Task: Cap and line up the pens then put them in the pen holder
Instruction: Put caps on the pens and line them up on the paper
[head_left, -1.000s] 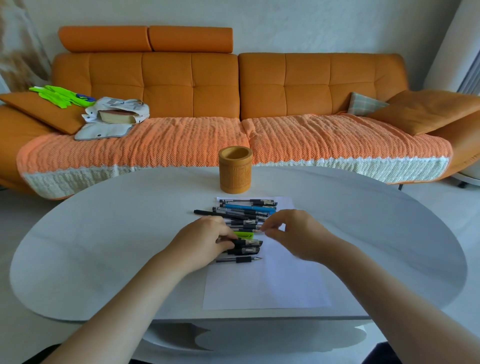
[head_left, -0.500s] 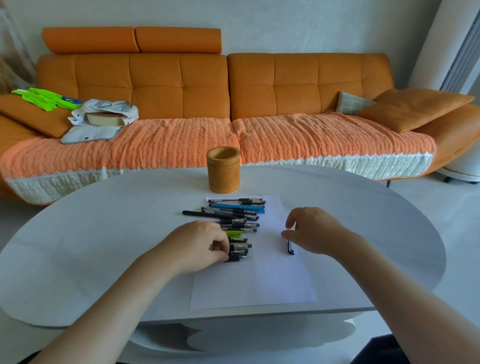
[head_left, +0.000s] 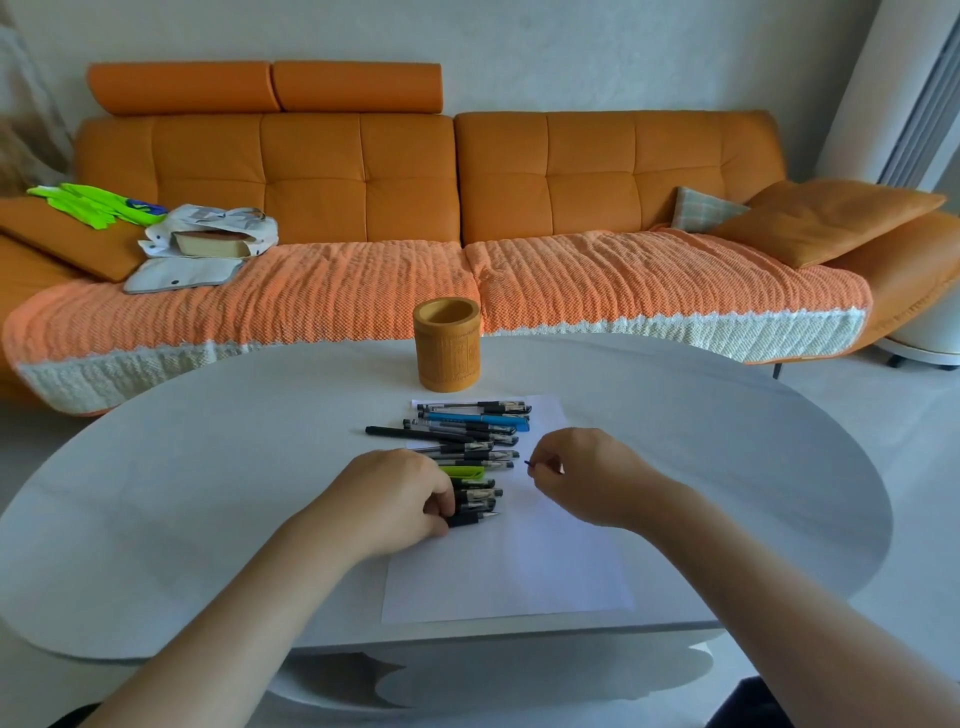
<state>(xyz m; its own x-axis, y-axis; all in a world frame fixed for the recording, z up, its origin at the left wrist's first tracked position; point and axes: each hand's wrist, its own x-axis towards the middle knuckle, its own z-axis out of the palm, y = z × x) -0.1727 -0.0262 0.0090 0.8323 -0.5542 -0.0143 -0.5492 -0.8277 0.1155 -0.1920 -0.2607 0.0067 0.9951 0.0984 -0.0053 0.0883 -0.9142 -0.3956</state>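
Far left, on the orange leather sofa (head_left: 363, 171): bright green gloves (head_left: 98, 205), a white cloth bag (head_left: 218, 228) with a book inside, and a flat grey pouch (head_left: 182, 273) are noted.

Nearer, a white oval table (head_left: 208, 467) is seen, with a white paper sheet (head_left: 509, 566) laid at its middle.

The left hand (head_left: 395, 499) is rested at the sheet's left edge with its fingers curled. The black uncapped pen (head_left: 475, 518), nearest of the lot, is gripped by its barrel, with the metal tip pointed right.

The other pens (head_left: 467, 441), mostly black and one blue, are laid roughly parallel on the far half of the sheet, lengthwise left to right. A green item (head_left: 462, 472) lies among them; whether it is a pen or a cap is not resolved.

A tan cylindrical pen holder (head_left: 447, 353) is stood upright on the table just beyond the sheet's far edge, apart from the pens.

The right hand (head_left: 587, 483) is held over the sheet's right part. A small dark piece (head_left: 529, 462), probably a pen cap, is pinched between thumb and forefinger, with only its end exposed, clear of the pen tip.

Far right on the sofa: a checked pillow (head_left: 701, 210) and an orange cushion (head_left: 831, 218).
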